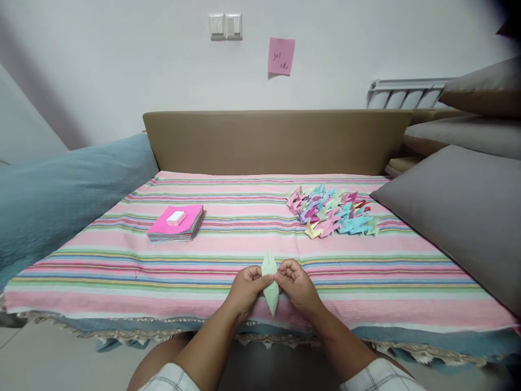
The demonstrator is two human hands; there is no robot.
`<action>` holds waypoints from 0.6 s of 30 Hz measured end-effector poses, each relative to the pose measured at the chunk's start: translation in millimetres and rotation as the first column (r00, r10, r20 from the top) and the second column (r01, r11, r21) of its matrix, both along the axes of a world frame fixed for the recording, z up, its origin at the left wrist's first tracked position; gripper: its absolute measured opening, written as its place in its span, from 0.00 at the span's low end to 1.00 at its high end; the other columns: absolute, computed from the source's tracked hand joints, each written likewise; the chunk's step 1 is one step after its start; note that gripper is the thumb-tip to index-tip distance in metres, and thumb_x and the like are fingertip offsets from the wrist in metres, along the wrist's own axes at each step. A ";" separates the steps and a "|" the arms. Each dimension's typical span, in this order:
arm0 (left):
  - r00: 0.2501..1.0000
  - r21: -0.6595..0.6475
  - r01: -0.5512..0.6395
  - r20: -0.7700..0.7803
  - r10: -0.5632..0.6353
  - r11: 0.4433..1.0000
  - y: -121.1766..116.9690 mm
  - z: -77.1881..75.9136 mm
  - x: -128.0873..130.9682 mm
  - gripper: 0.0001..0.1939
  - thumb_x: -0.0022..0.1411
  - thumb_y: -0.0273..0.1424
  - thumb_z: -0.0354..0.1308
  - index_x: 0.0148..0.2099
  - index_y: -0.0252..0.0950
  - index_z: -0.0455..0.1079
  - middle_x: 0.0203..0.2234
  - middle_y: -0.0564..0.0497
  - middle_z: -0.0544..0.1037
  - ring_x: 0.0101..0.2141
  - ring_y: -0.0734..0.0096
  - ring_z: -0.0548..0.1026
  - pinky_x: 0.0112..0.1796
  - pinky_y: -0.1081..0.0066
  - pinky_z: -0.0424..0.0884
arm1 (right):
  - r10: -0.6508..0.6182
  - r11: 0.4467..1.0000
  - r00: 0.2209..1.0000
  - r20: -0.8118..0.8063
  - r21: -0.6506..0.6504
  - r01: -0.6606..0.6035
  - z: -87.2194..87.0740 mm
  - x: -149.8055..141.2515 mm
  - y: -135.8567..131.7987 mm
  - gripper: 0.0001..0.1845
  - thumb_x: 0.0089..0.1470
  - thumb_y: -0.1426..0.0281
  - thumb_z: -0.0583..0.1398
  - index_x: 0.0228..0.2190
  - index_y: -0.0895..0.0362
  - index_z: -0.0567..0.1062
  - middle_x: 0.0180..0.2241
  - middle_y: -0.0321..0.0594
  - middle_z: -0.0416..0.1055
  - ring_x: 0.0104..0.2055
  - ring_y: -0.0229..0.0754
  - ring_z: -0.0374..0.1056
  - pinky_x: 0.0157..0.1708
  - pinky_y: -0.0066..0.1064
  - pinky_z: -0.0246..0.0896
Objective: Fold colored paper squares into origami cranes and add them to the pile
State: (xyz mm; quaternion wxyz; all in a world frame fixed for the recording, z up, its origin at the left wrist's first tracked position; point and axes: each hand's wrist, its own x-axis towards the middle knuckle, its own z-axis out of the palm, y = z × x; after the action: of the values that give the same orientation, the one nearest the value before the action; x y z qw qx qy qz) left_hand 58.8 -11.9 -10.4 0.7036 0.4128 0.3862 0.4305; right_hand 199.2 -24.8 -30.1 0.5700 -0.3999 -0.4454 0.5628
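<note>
Left hand point(246, 289) and right hand point(300, 288), low in the centre of the frame, both grasp a folded pale green paper point(272, 300) between thumb and fingers, one from each side. The thumbs lie on its near face, close together at its middle. The paper is a long, narrow diamond, held nearly upright in the picture, one point up and one down, with a dark slit line running along its upper half. Some of the fingers are hidden behind the paper.

Beneath the hands spreads a striped cloth point(228, 190), mostly pink, with bands of green, yellow, blue and red. Left of centre, a stack of square paper point(193, 231) sits on it, bright pink on top, with a small white box point(176, 218) resting on that. Right of centre lies a crowded group of folded paper cranes point(325, 214) in pink, blue, purple, yellow, green and red.

A brown backrest point(277, 142) crosses the middle of the frame. Grey cushions point(456, 212) fill the right edge, and a pink note point(281, 56) with handwriting is on the wall at upper centre.
</note>
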 end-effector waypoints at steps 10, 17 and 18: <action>0.998 0.275 -0.061 -0.016 0.068 0.959 1.0 -4.2 -3.6 0.15 0.47 0.37 0.65 0.33 0.35 0.65 0.21 0.58 0.69 0.22 0.80 0.66 0.25 0.78 0.62 | -0.054 0.998 0.996 0.075 0.032 0.052 2.0 1.1 0.8 0.15 0.43 0.59 0.63 0.31 0.56 0.72 0.24 0.33 0.67 0.23 0.34 0.60 0.23 0.26 0.57; 0.990 0.231 0.040 -0.142 -0.007 0.972 3.4 -0.9 -12.0 0.14 0.47 0.35 0.64 0.36 0.34 0.72 0.22 0.54 0.72 0.25 0.76 0.69 0.30 0.75 0.65 | -0.051 0.999 0.997 0.056 0.012 0.051 3.0 5.9 -0.1 0.15 0.42 0.60 0.64 0.31 0.56 0.74 0.25 0.35 0.69 0.26 0.36 0.63 0.26 0.28 0.59; 0.990 0.225 0.048 -0.143 -0.016 0.973 3.5 -0.4 -12.8 0.15 0.46 0.34 0.65 0.36 0.34 0.72 0.23 0.54 0.73 0.26 0.76 0.69 0.31 0.75 0.65 | -0.046 0.999 0.997 0.054 0.008 0.046 3.7 6.9 -0.4 0.15 0.43 0.60 0.63 0.32 0.56 0.74 0.26 0.35 0.70 0.27 0.36 0.63 0.26 0.28 0.59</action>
State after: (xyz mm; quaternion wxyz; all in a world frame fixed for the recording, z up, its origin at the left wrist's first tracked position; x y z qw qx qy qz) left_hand 46.0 -8.5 -10.9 0.6296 0.5262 0.3762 0.4304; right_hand 206.1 -25.3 -26.4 0.5719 -0.4231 -0.4533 0.5371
